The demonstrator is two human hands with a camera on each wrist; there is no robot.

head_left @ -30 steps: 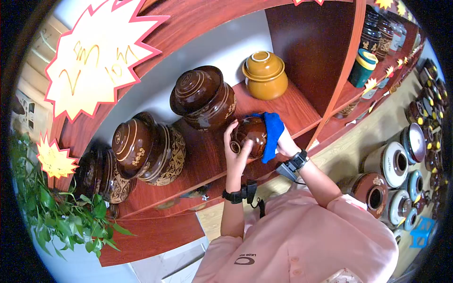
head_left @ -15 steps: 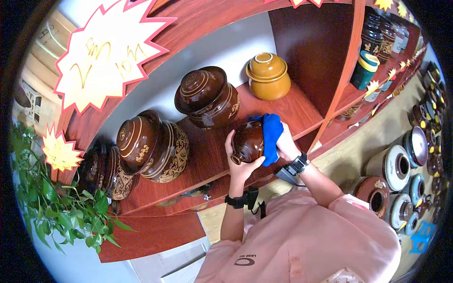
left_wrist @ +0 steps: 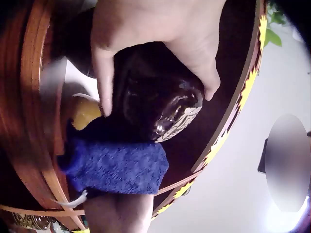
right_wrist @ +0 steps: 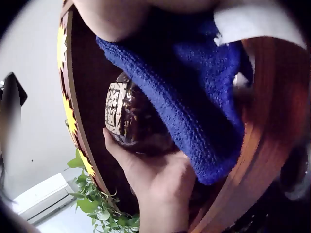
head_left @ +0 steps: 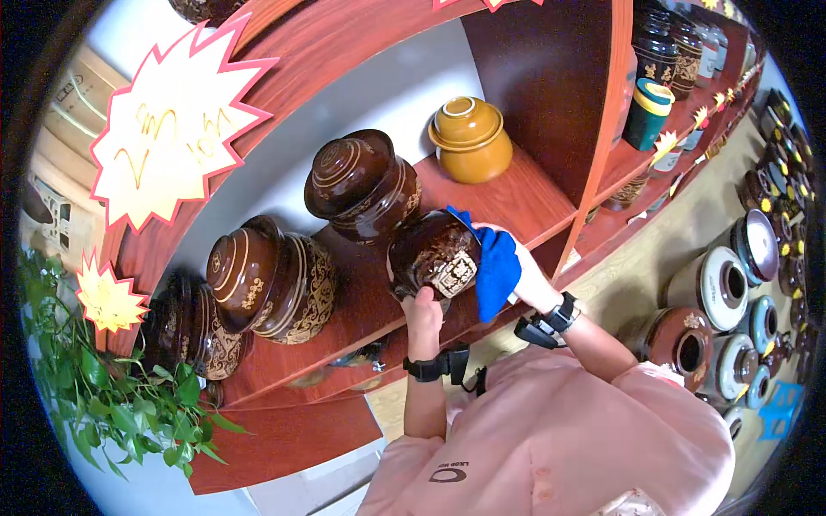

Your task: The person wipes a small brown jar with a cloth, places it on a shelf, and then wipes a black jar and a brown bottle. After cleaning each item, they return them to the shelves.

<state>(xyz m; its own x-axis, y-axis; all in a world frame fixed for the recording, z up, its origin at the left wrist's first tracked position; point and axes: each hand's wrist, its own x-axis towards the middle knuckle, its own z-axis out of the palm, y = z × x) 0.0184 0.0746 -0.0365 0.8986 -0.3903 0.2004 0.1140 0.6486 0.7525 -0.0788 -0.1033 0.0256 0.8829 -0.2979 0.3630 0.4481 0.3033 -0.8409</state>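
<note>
My left hand (head_left: 423,322) grips a dark brown glazed jar (head_left: 422,249) that is held up at the shelf's front edge. A pale panel with raised characters (head_left: 454,273) shows on the jar's side. In the left wrist view, thumb and fingers of the left hand (left_wrist: 160,24) spread around the jar's body. My right hand (head_left: 529,275) holds a blue cloth (head_left: 496,279) against the jar's right side. The cloth (right_wrist: 194,97) hides part of the jar (right_wrist: 141,116) in the right wrist view, and the right hand's fingertips are mostly hidden behind it.
Lidded brown jars (head_left: 361,185) and a mustard-yellow pot (head_left: 473,146) stand on the red-brown shelf (head_left: 525,193). Starburst price cards (head_left: 172,129) hang at the left, above a leafy plant (head_left: 112,396). Many more jars (head_left: 723,288) stand on the floor at right.
The jar has been turned in the left hand: its round opening faced me earlier, and now the side panel with characters shows. The blue cloth stays on its right side, slightly lower.
</note>
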